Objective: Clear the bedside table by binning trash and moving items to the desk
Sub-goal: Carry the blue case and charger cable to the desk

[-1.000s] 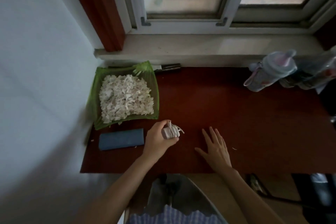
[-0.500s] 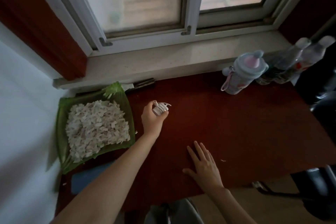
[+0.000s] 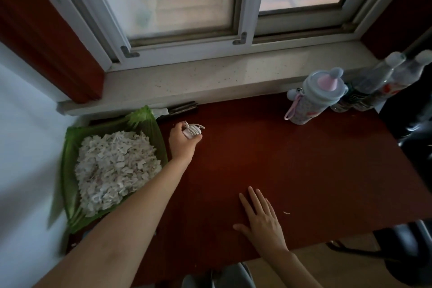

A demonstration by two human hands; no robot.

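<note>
The left hand [image 3: 183, 142] is reaching far across the table [image 3: 292, 166], its grip closing around a small white charger with its cable wound around it [image 3: 192, 131] (a short loop of cable is sticking out past the fingertips toward the right). Whether the charger is touching the table or being held just above it cannot be told. The charger is sitting toward the back left of the table, just right of a green tray [image 3: 70, 147] and near a dark flat object [image 3: 181, 109] that is lying along the foot of the windowsill [image 3: 210, 82]. The tray is holding a heap of pale torn scraps [image 3: 114, 170] and is lying against the wall at the table's left end, with the left forearm passing over its near right corner. The right hand [image 3: 260, 220] is resting flat on the table near the front edge, fingers spread and holding nothing, well apart from the charger. A tiny pale scrap [image 3: 286, 212] is lying just right of that hand. At the back right corner a blue and pink drinking bottle [image 3: 315, 98] is standing beside two clear plastic bottles [image 3: 383, 82], all close to the windowsill. Below the front edge, part of a dark chair [image 3: 402, 252] is showing at the right.
</note>
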